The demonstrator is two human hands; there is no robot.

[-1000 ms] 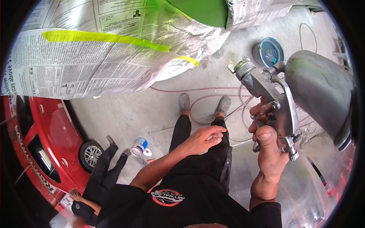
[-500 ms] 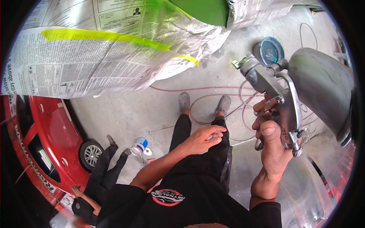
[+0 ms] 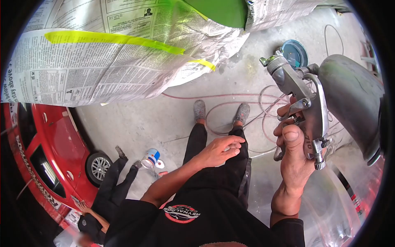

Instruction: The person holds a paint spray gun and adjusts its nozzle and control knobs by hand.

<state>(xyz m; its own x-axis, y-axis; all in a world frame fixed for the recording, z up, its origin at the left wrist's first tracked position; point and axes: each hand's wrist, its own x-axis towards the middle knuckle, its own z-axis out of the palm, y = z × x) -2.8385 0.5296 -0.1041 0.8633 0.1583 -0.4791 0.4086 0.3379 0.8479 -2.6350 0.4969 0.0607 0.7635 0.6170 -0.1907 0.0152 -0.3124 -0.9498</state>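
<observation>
On the right, my right hand (image 3: pixel 294 142) is wrapped round the handle of a metal spray gun (image 3: pixel 302 103), its thumb on the near side. A large grey cup (image 3: pixel 349 99) is joined to the gun. The gun's nozzle end points to the upper left, over the floor. My left hand (image 3: pixel 222 151) is in front of my dark trousers, its fingers curled and pressed together. A pale sliver shows beneath its palm, too hidden to identify.
Newspaper-masked bodywork (image 3: pixel 103 70) with yellow tape and a green panel (image 3: pixel 222 12) spans the top. Also visible are a blue tub (image 3: pixel 294 53), reddish hoses (image 3: pixel 230 97), a white-and-blue bucket (image 3: pixel 151 157), plastic sheeting (image 3: pixel 321 206) and a co-worker (image 3: pixel 98 214) beside a red car (image 3: pixel 61 140).
My right hand and the spray gun have shifted slightly to the right, and the gun's angle has changed. The co-worker's hand has moved a little by the red car. My left hand stays put.
</observation>
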